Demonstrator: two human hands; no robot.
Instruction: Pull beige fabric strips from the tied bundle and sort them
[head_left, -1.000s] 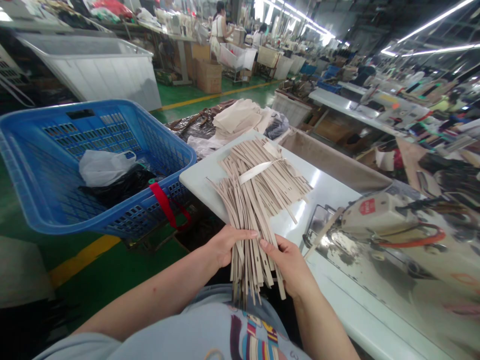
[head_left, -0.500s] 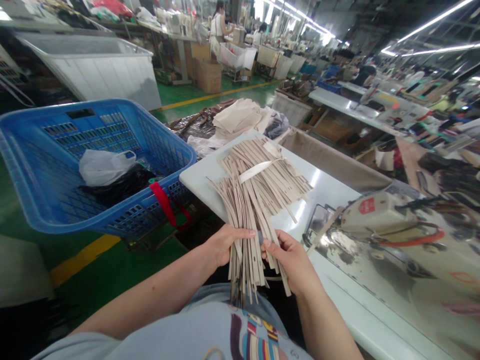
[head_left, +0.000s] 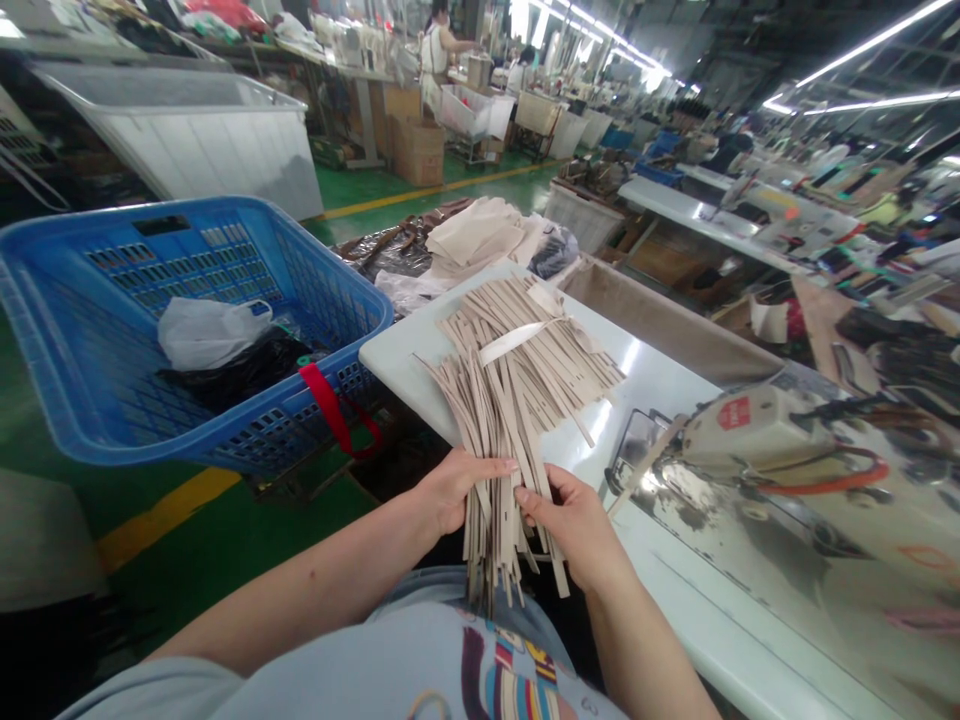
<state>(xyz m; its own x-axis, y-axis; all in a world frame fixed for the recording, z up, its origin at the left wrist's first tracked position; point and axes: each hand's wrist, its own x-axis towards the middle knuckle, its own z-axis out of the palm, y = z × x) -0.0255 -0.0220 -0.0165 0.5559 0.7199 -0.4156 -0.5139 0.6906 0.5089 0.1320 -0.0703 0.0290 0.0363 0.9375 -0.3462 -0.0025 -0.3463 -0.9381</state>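
Observation:
A bundle of long beige strips (head_left: pixel 484 420) hangs over the near edge of the white table (head_left: pixel 405 345), its lower ends above my lap. My left hand (head_left: pixel 463 482) is closed round the left part of the bundle, thumb lying across the top. At the right side, my right hand (head_left: pixel 566 515) pinches several of the strips between thumb and fingers. Beyond my hands, a pile of similar beige strips (head_left: pixel 555 375) lies on the table, with a pale wider band (head_left: pixel 514 342) across it. The strips' material is not certain.
To the left stands a blue plastic basket (head_left: pixel 300 235) holding a white bag (head_left: pixel 210 332) and black plastic. A sewing machine (head_left: pixel 757 440) sits on the table at right. Beige fabric pieces (head_left: pixel 480 235) are heaped behind the table. A person (head_left: pixel 437 60) stands farther back.
My right hand has shifted slightly left, closer to my left hand, bringing its strips in toward the rest of the bundle. The left hand has barely moved.

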